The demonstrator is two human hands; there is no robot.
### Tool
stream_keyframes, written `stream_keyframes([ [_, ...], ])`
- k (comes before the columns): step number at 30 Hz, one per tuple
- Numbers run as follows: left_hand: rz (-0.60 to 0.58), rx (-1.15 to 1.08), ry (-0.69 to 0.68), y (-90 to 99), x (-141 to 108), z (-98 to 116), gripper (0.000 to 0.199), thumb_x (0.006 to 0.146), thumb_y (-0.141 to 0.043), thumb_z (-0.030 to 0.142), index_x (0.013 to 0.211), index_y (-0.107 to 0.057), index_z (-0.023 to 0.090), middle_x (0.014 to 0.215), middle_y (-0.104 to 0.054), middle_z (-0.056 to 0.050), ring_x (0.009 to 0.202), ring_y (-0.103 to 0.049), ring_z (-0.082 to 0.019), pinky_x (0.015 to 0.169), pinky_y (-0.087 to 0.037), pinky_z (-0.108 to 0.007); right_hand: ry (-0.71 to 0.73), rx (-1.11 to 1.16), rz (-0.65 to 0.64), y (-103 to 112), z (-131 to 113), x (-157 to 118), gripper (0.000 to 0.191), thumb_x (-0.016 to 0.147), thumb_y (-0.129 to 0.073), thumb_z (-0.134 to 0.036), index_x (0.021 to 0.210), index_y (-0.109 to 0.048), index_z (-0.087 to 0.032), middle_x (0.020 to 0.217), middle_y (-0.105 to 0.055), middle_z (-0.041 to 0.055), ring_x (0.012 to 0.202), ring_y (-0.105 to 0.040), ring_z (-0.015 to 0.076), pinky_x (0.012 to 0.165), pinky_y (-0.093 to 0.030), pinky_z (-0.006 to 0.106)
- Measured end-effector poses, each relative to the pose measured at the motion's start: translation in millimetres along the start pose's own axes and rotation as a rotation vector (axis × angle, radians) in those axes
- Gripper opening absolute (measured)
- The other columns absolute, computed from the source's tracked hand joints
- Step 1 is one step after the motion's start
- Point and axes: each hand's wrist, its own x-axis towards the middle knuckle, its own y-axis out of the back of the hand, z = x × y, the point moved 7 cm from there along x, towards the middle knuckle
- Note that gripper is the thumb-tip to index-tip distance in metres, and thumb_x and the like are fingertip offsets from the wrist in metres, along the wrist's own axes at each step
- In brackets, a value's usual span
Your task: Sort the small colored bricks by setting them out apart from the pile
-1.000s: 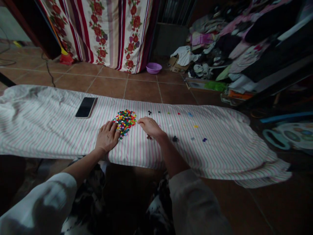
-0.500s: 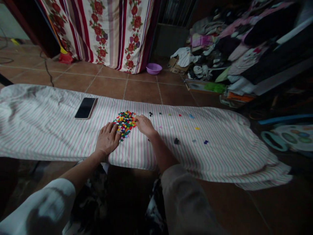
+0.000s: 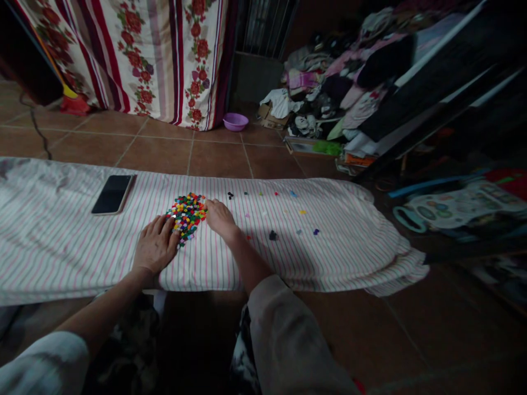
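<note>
A pile of small bright pieces in many colours lies on the striped cloth. My left hand rests flat at the pile's left edge, fingers stretched out and touching the nearest pieces. At the right edge is my right hand, its thumb and fingers pinched together; whatever they hold, if anything, is too small to make out. Sorted by colour to the right are small groups: black pieces, a red piece, light blue pieces, yellow pieces, dark grey pieces and purple pieces.
A smartphone lies on the cloth left of the pile. Beyond, on the tiled floor, stand a purple basin and a flowered curtain. Heaped clothes fill the back right, and a pale plastic toy-like panel is at the right.
The view has turned to the right, so everything sits further left. My left hand stays flat by the pile; my right hand remains pinched at its right edge.
</note>
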Motion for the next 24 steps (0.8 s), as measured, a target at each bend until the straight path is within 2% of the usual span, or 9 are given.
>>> stream_keyframes([
  [9,0.000,-0.001,0.000,0.8,0.0,0.6,0.042,0.092,-0.034,0.040,0.124,-0.054,0.023,0.132,-0.059,-0.013,0.134,-0.044,-0.031,0.106,-0.038,-0.051,-0.026,0.058,-0.002,3.9,2.7,-3.7,0.034,0.090,-0.038,-0.007,0.116,-0.057,-0.018,0.111,-0.063,0.0105,0.103,-0.060,0.0198,0.090,-0.046,0.030],
  [13,-0.007,-0.005,0.010,0.3,0.5,-0.3,0.043,0.092,-0.033,0.041,0.125,-0.053,0.023,0.132,-0.060,-0.012,0.133,-0.044,-0.030,0.107,-0.037,-0.051,-0.055,0.150,0.027,6.1,11.8,-3.9,0.034,0.091,-0.042,-0.012,0.118,-0.060,-0.022,0.113,-0.063,0.0078,0.103,-0.060,0.0189,0.090,-0.046,0.030],
  [19,-0.054,0.035,0.009,-3.3,0.4,-1.4,0.044,0.093,-0.030,0.040,0.124,-0.054,0.019,0.135,-0.058,-0.014,0.136,-0.041,-0.032,0.109,-0.036,-0.053,-0.029,0.317,0.130,9.4,38.7,-7.9,0.032,0.089,-0.046,-0.013,0.106,-0.070,-0.022,0.109,-0.063,0.0053,0.100,-0.060,0.0152,0.090,-0.047,0.026],
  [24,-0.074,0.062,0.016,-5.0,0.7,-2.6,0.046,0.094,-0.029,0.041,0.123,-0.054,0.015,0.136,-0.056,-0.016,0.136,-0.041,-0.033,0.111,-0.035,-0.051,-0.062,0.413,0.264,23.6,77.7,-19.0,0.027,0.086,-0.050,-0.013,0.100,-0.071,-0.020,0.106,-0.063,0.0052,0.088,-0.062,0.0135,0.083,-0.049,0.025],
])
